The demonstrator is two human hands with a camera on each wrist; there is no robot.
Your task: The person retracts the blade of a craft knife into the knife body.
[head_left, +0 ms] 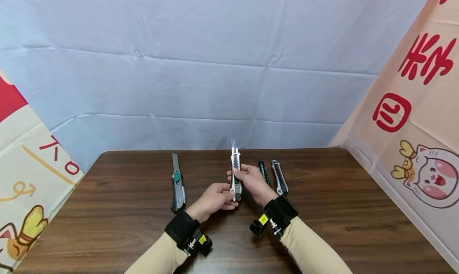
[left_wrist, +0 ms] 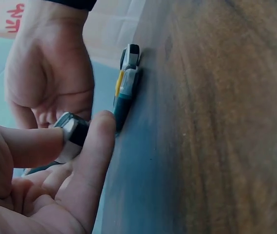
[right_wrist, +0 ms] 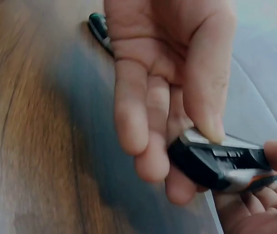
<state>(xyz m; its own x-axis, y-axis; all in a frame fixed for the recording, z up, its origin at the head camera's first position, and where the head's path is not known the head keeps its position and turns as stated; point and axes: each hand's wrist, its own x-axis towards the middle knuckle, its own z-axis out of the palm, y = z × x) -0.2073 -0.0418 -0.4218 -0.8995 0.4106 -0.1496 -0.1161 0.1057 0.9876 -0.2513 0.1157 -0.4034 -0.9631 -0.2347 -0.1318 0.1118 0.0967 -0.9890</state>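
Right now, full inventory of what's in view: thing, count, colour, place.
held knife: 1, white and black body, blade out and pointing up, above table centre, between both hands
left knife: 1, grey with a green slider, blade out, lying on the table left of the hands
dark knife: 1, black-green, lying on the table just right of the right hand
right knife: 1, silver and black, lying on the table right of the dark knife
table: 1, dark brown wood grain
backdrop: 1, pale blue cloth, behind the table
side sheets: 2, cream with red characters and cartoons, left and right
left hand: 1, grips the held knife's lower end
right hand: 1, grips the held knife's body
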